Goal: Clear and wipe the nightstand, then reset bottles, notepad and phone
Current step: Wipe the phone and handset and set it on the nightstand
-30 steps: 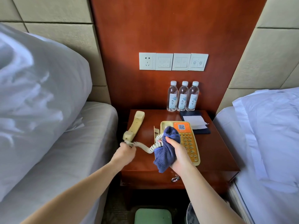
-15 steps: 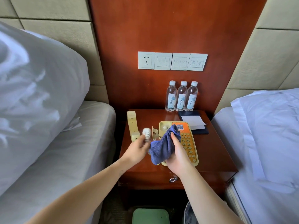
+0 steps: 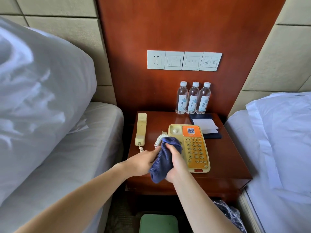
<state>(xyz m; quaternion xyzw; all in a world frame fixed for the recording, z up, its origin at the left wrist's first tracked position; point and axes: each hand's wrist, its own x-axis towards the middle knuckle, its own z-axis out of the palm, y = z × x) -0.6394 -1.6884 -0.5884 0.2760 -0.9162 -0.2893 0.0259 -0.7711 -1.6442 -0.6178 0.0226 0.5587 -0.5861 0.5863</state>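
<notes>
One handset [image 3: 141,130] now down on nightstand [image 3: 227,157]

The nightstand's reddish-brown wooden surface [image 3: 223,157] carries everything. Along its back edge three clear water bottles [image 3: 192,98] stand upright in a tight row, shoulder to shoulder. Just in front of them, at the right rear, lies the notepad [image 3: 206,127], white paper on a dark holder. The beige-and-orange phone [image 3: 195,148] sits near the middle, keypad up, its rear right corner close against the notepad's paper. The handset [image 3: 141,130] is off its cradle and lies flat along the left edge, running front to back, apart from the phone. A coiled cord [image 3: 158,140] runs between the two.
</notes>
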